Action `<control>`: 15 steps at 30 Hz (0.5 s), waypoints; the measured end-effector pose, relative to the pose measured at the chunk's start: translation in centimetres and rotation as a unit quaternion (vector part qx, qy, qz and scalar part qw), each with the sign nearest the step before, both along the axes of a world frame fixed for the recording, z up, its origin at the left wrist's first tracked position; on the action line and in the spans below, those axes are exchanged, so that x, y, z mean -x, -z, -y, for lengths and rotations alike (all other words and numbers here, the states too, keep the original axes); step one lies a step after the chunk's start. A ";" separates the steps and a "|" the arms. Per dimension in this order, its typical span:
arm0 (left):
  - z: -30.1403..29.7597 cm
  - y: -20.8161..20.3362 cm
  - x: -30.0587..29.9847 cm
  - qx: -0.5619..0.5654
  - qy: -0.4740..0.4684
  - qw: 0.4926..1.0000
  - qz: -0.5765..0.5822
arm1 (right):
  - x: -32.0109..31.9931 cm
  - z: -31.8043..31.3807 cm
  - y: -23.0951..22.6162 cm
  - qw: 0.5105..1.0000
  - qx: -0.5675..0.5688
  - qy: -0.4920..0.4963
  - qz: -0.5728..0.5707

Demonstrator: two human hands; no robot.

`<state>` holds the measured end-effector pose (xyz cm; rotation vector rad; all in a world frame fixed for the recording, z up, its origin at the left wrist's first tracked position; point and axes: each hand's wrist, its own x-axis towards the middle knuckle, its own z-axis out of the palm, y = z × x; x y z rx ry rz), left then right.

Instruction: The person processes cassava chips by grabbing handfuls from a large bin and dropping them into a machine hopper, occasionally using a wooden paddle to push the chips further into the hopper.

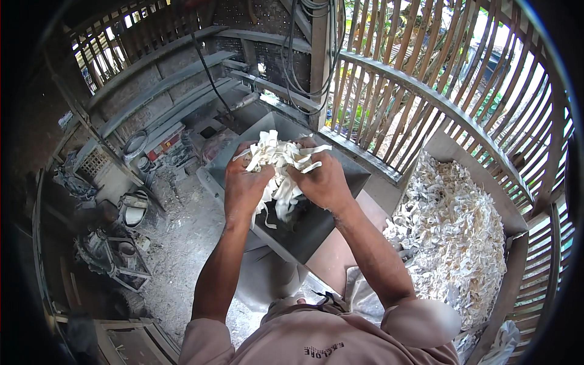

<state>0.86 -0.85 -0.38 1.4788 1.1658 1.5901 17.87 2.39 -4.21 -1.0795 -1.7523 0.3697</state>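
Between my two hands is a clump of pale, dry, curled strips [281, 153], which look like dried root slices. My left hand [248, 184] grips the clump from the left, fingers curled round it. On the opposite side my right hand [324, 180] closes over the strips, its thumb pointing inward. Both hands are above a grey metal hopper [348, 175] with sloping walls. Some strips dangle below my hands into the hopper's opening, blurred near the lower end. The hopper's bottom is dark and partly hidden.
A large heap of similar strips [453, 243] lies to the right behind boards, beside a slatted wall [426, 61]. Pale powder covers the floor [176, 255]. At left stand a bucket [135, 214] and a wooden frame [131, 267]. Cables [291, 67] hang from a post behind the hopper.
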 end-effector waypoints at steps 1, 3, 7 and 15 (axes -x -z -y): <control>0.0 0.1 0.1 0.003 0.002 1.000 0.004 | 0.1 0.1 -0.1 1.000 0.000 -0.001 0.000; -0.2 0.4 0.2 0.003 -0.008 1.000 -0.007 | 0.3 0.6 -1.2 0.999 0.030 -0.017 -0.007; -0.1 0.0 -0.1 -0.009 0.000 1.000 0.029 | 0.5 2.0 -3.7 0.996 0.069 0.012 0.055; -0.3 0.7 0.2 0.001 -0.012 0.999 0.029 | 0.3 2.2 -3.8 0.977 0.097 0.019 0.190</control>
